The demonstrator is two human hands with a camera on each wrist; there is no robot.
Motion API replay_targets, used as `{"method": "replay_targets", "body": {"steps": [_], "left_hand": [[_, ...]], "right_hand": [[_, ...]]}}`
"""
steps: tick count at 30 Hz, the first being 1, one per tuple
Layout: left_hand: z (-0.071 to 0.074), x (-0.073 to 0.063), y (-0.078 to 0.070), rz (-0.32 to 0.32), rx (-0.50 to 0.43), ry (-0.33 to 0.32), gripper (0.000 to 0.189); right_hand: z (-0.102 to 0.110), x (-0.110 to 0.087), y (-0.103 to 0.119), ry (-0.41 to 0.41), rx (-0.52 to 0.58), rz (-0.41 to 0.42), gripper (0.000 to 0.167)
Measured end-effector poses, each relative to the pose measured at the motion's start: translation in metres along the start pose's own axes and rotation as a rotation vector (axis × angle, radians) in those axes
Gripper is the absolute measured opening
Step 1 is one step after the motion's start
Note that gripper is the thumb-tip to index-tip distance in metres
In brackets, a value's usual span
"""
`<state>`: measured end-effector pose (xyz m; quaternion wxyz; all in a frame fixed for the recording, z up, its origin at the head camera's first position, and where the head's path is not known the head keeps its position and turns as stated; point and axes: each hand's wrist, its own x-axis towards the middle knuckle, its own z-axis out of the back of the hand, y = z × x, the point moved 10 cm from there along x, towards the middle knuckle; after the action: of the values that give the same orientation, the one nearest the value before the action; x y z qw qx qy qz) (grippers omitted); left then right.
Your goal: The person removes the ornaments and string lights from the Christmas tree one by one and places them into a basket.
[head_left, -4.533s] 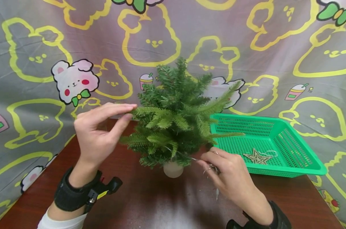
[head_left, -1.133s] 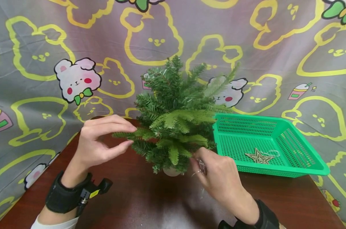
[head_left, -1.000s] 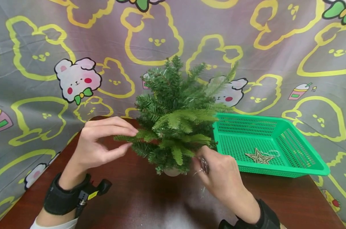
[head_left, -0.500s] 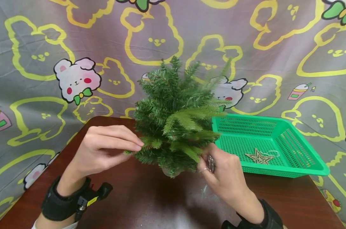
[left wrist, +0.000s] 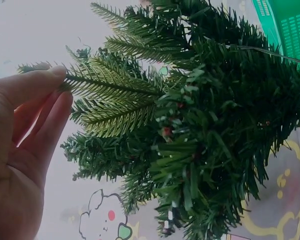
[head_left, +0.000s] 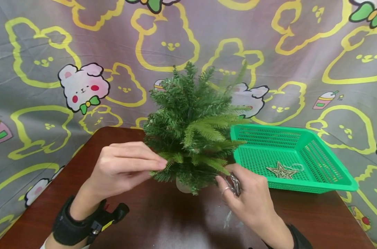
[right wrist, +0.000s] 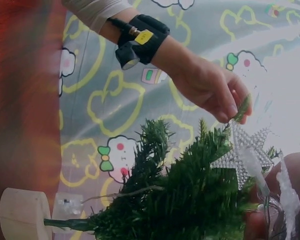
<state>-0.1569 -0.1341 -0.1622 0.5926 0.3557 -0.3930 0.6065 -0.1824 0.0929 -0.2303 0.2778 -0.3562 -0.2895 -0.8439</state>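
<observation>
A small artificial Christmas tree (head_left: 188, 114) stands on the table on a pale round base (head_left: 183, 186). My left hand (head_left: 123, 169) pinches the tip of a lower left branch (left wrist: 115, 87) between thumb and fingers. To the tree's lower right, my right hand (head_left: 249, 193) grips a bundled string of lights (head_left: 235, 185) with thin clear wire. The right wrist view shows a clear beaded star (right wrist: 242, 155) and frosted bulbs (right wrist: 289, 195) near that hand. A wire runs from the foliage to a small clear box (right wrist: 67, 205) beside the base.
A green plastic basket (head_left: 300, 186) stands on the right, with a glittery gold star ornament (head_left: 281, 170) and a pale loop of thread in it. Behind the brown table (head_left: 138, 218) hangs a grey curtain (head_left: 113, 41) with cartoon prints.
The tree has turned, its lighter branches shifting right. My left hand has moved down and right, its fingers closing on a branch tip. My right hand has gone slightly right with the lights.
</observation>
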Motion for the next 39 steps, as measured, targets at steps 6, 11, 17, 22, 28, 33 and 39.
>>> {"method": "replay_targets", "body": {"steps": [6,11,17,22,28,33,39], "left_hand": [[-0.007,0.003,-0.004,-0.027,0.012,-0.001,0.014],[-0.014,0.006,-0.010,-0.063,0.028,-0.003,0.013],[-0.018,0.010,-0.014,-0.090,0.050,-0.010,0.015],[-0.019,0.011,-0.015,-0.098,0.048,-0.017,0.016],[-0.023,0.012,-0.017,-0.103,0.059,-0.014,0.014],[-0.025,0.013,-0.017,-0.099,0.067,-0.013,0.014],[-0.026,0.014,-0.017,-0.096,0.078,-0.010,0.013]], "right_hand": [[0.003,-0.002,0.012,0.001,-0.023,0.089,0.019],[0.008,-0.003,0.023,-0.034,-0.100,0.163,0.033],[0.020,-0.008,0.038,-0.086,-0.197,0.199,0.025],[0.022,-0.005,0.047,-0.080,-0.177,0.217,0.033],[0.018,0.000,0.050,-0.051,-0.144,0.212,0.036],[0.016,0.001,0.051,-0.056,-0.122,0.224,0.043],[0.006,0.004,0.051,-0.022,-0.164,0.236,0.044]]}}
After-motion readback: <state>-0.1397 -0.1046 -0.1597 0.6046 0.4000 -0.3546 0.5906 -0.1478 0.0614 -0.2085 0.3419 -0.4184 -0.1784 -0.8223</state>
